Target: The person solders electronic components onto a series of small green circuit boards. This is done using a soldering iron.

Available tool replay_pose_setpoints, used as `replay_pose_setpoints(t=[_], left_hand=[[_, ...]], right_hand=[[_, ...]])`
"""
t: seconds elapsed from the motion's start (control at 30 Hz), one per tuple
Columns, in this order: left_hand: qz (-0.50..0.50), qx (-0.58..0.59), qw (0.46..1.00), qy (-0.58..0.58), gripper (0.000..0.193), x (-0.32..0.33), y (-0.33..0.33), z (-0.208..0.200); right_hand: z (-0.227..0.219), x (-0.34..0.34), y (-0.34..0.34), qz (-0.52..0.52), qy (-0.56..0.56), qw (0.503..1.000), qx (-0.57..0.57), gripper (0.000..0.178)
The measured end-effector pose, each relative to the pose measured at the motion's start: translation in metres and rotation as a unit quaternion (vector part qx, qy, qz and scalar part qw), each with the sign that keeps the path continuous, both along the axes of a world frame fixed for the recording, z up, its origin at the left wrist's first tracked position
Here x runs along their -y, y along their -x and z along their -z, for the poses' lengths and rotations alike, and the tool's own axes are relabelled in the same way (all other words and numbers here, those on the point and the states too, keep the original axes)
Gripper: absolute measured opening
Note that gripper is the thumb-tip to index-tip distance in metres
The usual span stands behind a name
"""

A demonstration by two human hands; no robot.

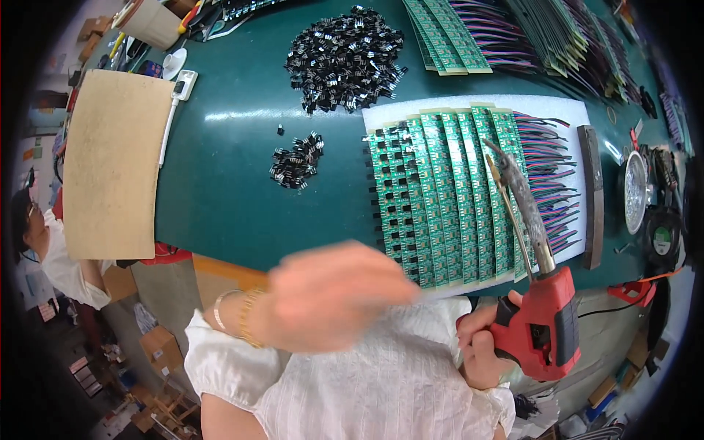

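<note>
My right hand is closed around the handle of a red and black soldering gun. Its metal barrel and thin brass side tube point up over a row of green circuit boards. The boards lie overlapped on a white foam sheet, with bundles of coloured wires at their right side. Small black connectors sit along the leftmost boards. My left hand, smeared by motion, is over the table's near edge, beside the lower left corner of the boards; whether it holds anything is unclear.
A large heap of black connectors and a smaller pile lie on the green table. A dark bar borders the foam's right side. More wired boards are stacked behind. A brown board stands left; another person is beyond.
</note>
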State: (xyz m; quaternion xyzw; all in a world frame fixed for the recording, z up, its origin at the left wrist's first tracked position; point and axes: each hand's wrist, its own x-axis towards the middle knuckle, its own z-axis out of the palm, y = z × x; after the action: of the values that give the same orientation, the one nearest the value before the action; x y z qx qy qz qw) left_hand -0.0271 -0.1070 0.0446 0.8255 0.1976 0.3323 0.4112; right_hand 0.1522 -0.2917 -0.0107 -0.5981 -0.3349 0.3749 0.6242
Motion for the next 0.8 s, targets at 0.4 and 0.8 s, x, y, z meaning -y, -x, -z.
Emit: replay_pose_setpoints(t=[0.4, 0.8], left_hand=[[0.032, 0.12, 0.991, -0.052, 0.026, 0.036, -0.044, 0.035], [0.082, 0.064, 0.972, -0.21, 0.029, 0.029, -0.035, 0.032]], right_hand=[[0.005, 0.002, -0.002, -0.036, 0.024, 0.999, -0.013, 0.07], [0.021, 0.024, -0.01, 0.026, 0.169, 0.984, 0.05, 0.01]])
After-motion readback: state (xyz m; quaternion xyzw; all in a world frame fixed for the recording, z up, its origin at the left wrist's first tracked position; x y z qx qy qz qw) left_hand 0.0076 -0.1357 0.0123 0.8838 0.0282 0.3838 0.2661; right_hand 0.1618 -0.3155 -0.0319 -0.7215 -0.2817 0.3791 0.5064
